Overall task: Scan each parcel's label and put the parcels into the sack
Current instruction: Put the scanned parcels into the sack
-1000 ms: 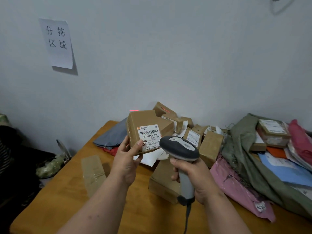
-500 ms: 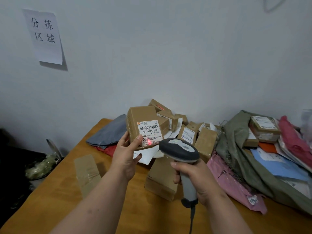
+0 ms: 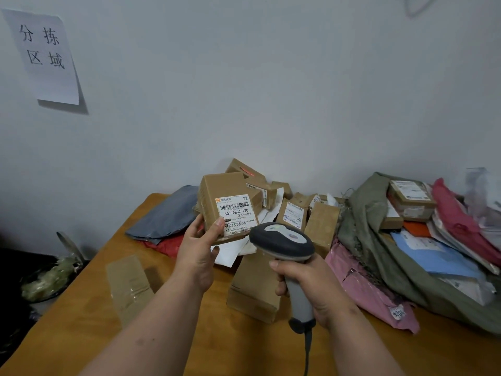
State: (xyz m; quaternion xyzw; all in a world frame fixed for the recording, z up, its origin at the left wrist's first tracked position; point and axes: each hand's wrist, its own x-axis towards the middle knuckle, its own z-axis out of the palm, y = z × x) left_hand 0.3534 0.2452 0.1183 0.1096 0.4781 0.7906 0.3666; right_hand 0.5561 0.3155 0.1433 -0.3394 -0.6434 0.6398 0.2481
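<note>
**Box held up before the scanner**

A brown box (image 3: 229,204) is held above the table (image 3: 89,329) by the left hand (image 3: 196,256). The thumb is pressed on the front face at the lower left corner of the label (image 3: 236,214), while the fingers are wrapped behind and under the box, so the grip is a firm clasp rather than an open palm. The label is turned toward the camera (a barcode and the code 507-P802 T70 can be read on it).

The scanner (image 3: 283,244) is gripped by the right hand (image 3: 311,286), the fingers curled fully round the grey handle and the dark head raised just below and to the right of the box. A cord is seen hanging from the handle's base. The scanner head and the box are near each other but apart.

Behind the box, a pile of boxes (image 3: 294,213) is stacked against the wall, with a grey mailer (image 3: 165,215) to its left. A long carton (image 3: 254,289) is lying on the table between the two forearms. At the right, the green sack (image 3: 379,248) is spread open, with parcels (image 3: 410,199) inside it, and a pink mailer (image 3: 371,291) lies against its near edge. A paper sign (image 3: 44,55) is fixed on the wall.
</note>
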